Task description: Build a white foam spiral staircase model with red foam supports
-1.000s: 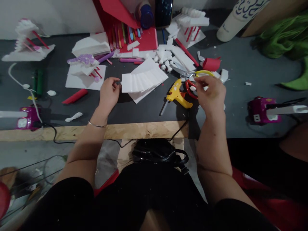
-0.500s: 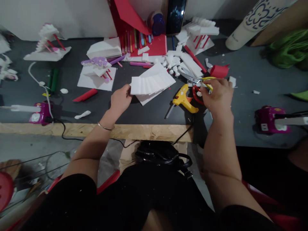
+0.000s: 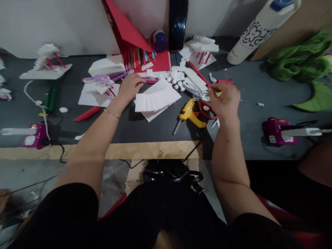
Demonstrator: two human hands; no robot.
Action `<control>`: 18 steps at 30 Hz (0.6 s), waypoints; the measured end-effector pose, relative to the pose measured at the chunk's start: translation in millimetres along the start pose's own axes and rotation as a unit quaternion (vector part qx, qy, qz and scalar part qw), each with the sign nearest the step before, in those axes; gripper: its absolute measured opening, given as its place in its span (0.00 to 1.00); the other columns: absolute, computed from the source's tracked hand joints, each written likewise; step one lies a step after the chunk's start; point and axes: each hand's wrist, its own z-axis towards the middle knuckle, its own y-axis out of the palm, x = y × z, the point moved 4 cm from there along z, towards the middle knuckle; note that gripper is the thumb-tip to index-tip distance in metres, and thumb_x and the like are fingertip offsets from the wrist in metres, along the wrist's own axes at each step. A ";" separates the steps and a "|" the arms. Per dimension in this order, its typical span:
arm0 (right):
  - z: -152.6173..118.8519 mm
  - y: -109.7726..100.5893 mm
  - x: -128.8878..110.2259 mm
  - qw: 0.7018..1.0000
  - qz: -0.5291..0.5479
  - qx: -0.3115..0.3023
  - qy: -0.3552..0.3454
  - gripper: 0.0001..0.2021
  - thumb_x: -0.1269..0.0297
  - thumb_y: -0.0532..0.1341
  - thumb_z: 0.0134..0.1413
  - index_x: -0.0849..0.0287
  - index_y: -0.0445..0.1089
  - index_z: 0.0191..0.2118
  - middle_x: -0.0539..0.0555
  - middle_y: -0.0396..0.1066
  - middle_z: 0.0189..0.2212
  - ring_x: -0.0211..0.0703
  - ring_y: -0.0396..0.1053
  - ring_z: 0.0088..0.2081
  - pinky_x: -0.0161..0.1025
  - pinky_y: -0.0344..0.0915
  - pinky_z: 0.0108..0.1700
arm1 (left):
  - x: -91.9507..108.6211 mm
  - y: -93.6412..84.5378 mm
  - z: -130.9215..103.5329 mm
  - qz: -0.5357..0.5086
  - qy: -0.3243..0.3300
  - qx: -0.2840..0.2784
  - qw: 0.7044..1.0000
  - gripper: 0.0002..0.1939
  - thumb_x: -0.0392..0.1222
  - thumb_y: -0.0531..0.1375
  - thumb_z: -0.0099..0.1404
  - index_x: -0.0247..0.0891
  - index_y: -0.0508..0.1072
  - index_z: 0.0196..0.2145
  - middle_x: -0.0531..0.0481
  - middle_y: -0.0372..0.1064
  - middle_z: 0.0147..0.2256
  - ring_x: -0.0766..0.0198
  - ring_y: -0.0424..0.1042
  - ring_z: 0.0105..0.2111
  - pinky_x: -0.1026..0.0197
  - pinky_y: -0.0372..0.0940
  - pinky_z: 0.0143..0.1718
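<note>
My left hand [image 3: 131, 86] reaches over the purple and pink sticks [image 3: 150, 80] behind the stepped white foam piece [image 3: 158, 98]; its fingers point right, and whether they grip a stick is too small to tell. My right hand [image 3: 225, 98] is at the scissors [image 3: 195, 92], its fingers bent over the yellow handle, which they partly hide. A red stick [image 3: 198, 72] ends near its fingertips. Below the scissors lie red-handled scissors [image 3: 207, 110] and a yellow glue gun [image 3: 191, 114]. Small white foam bits [image 3: 177, 76] are heaped behind the stepped piece.
Small foam models stand at left [image 3: 48, 65], centre-left [image 3: 97, 90] and back right [image 3: 203, 48]. A phone [image 3: 178, 26] and a white bottle [image 3: 255, 34] stand at the back. Purple power sockets [image 3: 280, 131] and green yarn [image 3: 298, 58] are at right.
My left hand has let go of the stepped foam piece and moved back to the sticks behind it. My right hand stays by the scissors. The view has shifted slightly.
</note>
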 end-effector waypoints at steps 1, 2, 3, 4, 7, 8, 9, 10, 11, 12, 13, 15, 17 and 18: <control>0.4 1.2 4.6 1.000 -0.004 0.003 0.014 0.12 0.61 0.56 0.64 0.51 0.77 0.44 0.61 0.79 0.43 0.61 0.75 0.49 0.64 0.65 0.57 | -1.6 6.9 11.3 0.015 0.018 -0.024 0.999 0.09 0.34 0.62 0.67 0.40 0.81 0.42 0.46 0.79 0.46 0.53 0.73 0.54 0.50 0.63 0.57; 0.7 2.3 9.2 1.000 -0.010 0.005 0.029 0.12 0.61 0.56 0.63 0.52 0.77 0.44 0.62 0.79 0.44 0.62 0.75 0.49 0.64 0.65 0.57 | -3.0 13.7 20.5 0.028 0.032 -0.049 0.998 0.10 0.33 0.62 0.66 0.40 0.81 0.43 0.44 0.79 0.47 0.51 0.73 0.55 0.49 0.64 0.59; 0.7 2.9 13.6 0.999 -0.016 0.006 0.041 0.13 0.61 0.56 0.63 0.53 0.77 0.44 0.62 0.79 0.44 0.62 0.75 0.50 0.65 0.66 0.57 | -4.4 19.1 27.7 0.033 0.043 -0.061 0.997 0.12 0.33 0.62 0.65 0.40 0.82 0.44 0.43 0.79 0.48 0.50 0.73 0.56 0.49 0.64 0.59; 0.5 3.1 17.3 0.998 -0.022 0.006 0.051 0.13 0.62 0.56 0.63 0.53 0.77 0.45 0.62 0.79 0.44 0.63 0.75 0.50 0.65 0.66 0.57 | -5.9 23.5 33.1 0.035 0.050 -0.069 0.996 0.12 0.33 0.62 0.65 0.40 0.82 0.44 0.42 0.79 0.48 0.49 0.74 0.56 0.48 0.65 0.59; 0.2 0.9 24.2 0.997 -0.033 0.003 0.065 0.14 0.61 0.54 0.64 0.54 0.77 0.46 0.63 0.79 0.46 0.62 0.75 0.51 0.64 0.67 0.56 | -10.7 31.0 41.2 0.033 0.053 -0.067 0.996 0.09 0.33 0.64 0.63 0.43 0.82 0.39 0.42 0.78 0.45 0.48 0.75 0.52 0.48 0.67 0.54; 0.8 -0.5 25.2 0.997 -0.037 0.001 0.067 0.15 0.60 0.54 0.65 0.53 0.77 0.47 0.63 0.79 0.46 0.62 0.75 0.51 0.63 0.67 0.56 | -11.8 32.1 42.0 0.036 0.052 -0.066 0.996 0.08 0.33 0.64 0.62 0.43 0.81 0.37 0.42 0.77 0.43 0.48 0.75 0.51 0.48 0.67 0.54; 1.9 -2.3 25.5 0.997 -0.041 -0.002 0.070 0.15 0.60 0.53 0.65 0.53 0.77 0.47 0.64 0.79 0.47 0.62 0.75 0.51 0.63 0.67 0.55 | -12.2 32.6 42.3 0.040 0.050 -0.065 0.996 0.07 0.33 0.64 0.61 0.42 0.80 0.35 0.42 0.77 0.42 0.47 0.75 0.51 0.47 0.67 0.53; 3.9 -4.2 24.9 0.996 -0.046 -0.004 0.071 0.15 0.60 0.53 0.65 0.52 0.77 0.47 0.64 0.79 0.47 0.61 0.75 0.51 0.62 0.67 0.55 | -12.1 32.7 42.2 0.043 0.047 -0.065 0.996 0.06 0.32 0.64 0.61 0.42 0.78 0.34 0.42 0.76 0.41 0.47 0.74 0.50 0.47 0.67 0.54; 6.8 -6.2 23.4 0.996 -0.052 -0.007 0.069 0.16 0.59 0.53 0.66 0.52 0.77 0.48 0.64 0.79 0.47 0.61 0.74 0.51 0.62 0.66 0.55 | -11.5 32.4 41.8 0.044 0.041 -0.065 0.996 0.05 0.32 0.64 0.61 0.41 0.77 0.33 0.42 0.76 0.41 0.47 0.74 0.50 0.47 0.66 0.54; 10.6 -7.8 21.0 0.996 -0.060 -0.010 0.065 0.16 0.60 0.52 0.66 0.51 0.77 0.48 0.64 0.79 0.48 0.61 0.74 0.51 0.61 0.65 0.55 | -10.6 31.8 41.2 0.043 0.033 -0.066 0.996 0.05 0.32 0.64 0.62 0.40 0.76 0.33 0.42 0.76 0.41 0.48 0.73 0.50 0.47 0.66 0.54; 15.3 -8.9 18.1 0.996 -0.070 -0.014 0.062 0.16 0.60 0.52 0.66 0.52 0.77 0.48 0.64 0.79 0.49 0.61 0.73 0.51 0.61 0.65 0.56 | -9.4 31.2 40.3 0.041 0.025 -0.070 0.996 0.04 0.31 0.64 0.62 0.39 0.75 0.34 0.42 0.75 0.41 0.49 0.73 0.50 0.48 0.65 0.55; 26.5 -8.9 11.4 0.993 -0.102 -0.025 0.059 0.17 0.62 0.52 0.66 0.53 0.78 0.48 0.64 0.79 0.50 0.62 0.72 0.53 0.61 0.63 0.56 | -6.3 29.6 37.9 0.034 0.018 -0.078 0.996 0.04 0.31 0.63 0.64 0.38 0.75 0.36 0.42 0.75 0.42 0.50 0.72 0.51 0.48 0.64 0.56; 37.9 -4.6 4.8 0.987 -0.142 -0.049 0.063 0.17 0.65 0.52 0.66 0.56 0.78 0.49 0.66 0.79 0.50 0.64 0.71 0.55 0.61 0.62 0.57 | -4.7 27.2 34.6 0.028 0.013 -0.081 0.996 0.04 0.31 0.61 0.66 0.38 0.74 0.36 0.42 0.74 0.42 0.51 0.72 0.51 0.48 0.64 0.57; 43.0 -1.2 1.7 0.983 -0.159 -0.063 0.063 0.17 0.66 0.52 0.66 0.58 0.78 0.50 0.66 0.79 0.51 0.64 0.71 0.56 0.61 0.61 0.58 | -5.0 25.2 32.7 0.025 0.006 -0.078 0.997 0.04 0.32 0.61 0.67 0.38 0.74 0.35 0.42 0.73 0.41 0.51 0.71 0.51 0.48 0.63 0.58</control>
